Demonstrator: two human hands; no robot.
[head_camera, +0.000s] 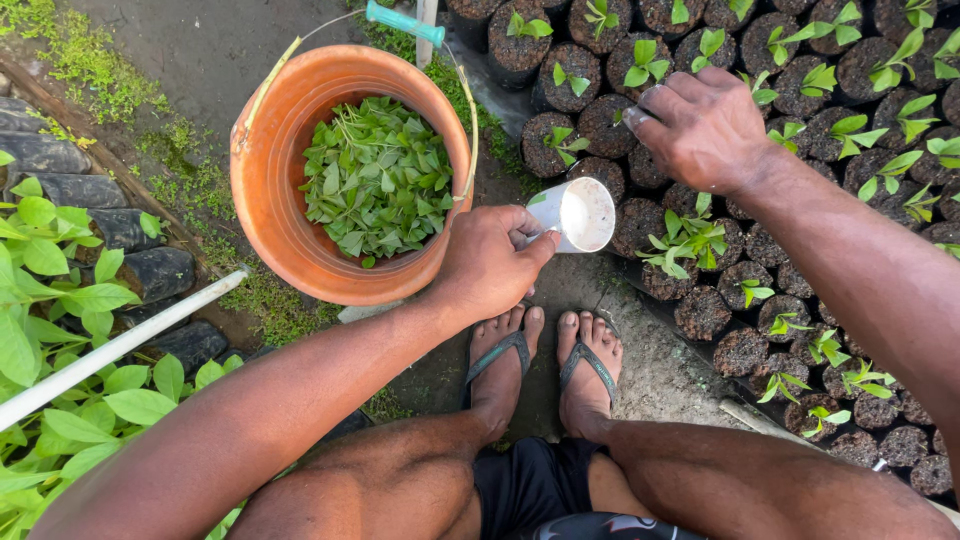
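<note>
Head view, looking down past bare knees and feet in flip-flops (545, 360): a person squats on damp earth between an orange bucket (262, 190) and a bed of black nursery bags (740, 352). The left hand (487, 262) is closed around a small white cup (583, 213), tilted on its side with its mouth toward the camera; the inside looks pale and powdery, though what it holds cannot be made out. The right hand (700, 125) rests on the soil at the near edge of the bags, fingers curled downward and pressed together at the tips; whether they pinch a cutting cannot be told.

Judging by the bed, much of the planting looks done. Most bags to the right and rear carry a small upright sprig (800, 40) with two or three bright leaves. Several of the bags closest to the right hand show only dark, crumbly soil, so that patch appears unfilled. The bucket, just left of the cup, is heaped with loose green cuttings (378, 175), which suggests plenty of stock remains.

The bucket is smooth moulded plastic, round and tapering, with a thin wire bail and a teal grip (403, 21). The bags are soft, wrinkled cylinders packed rim to rim. A white pipe (120, 345) slants across broad-leaved seedlings (60, 330) at the left.
</note>
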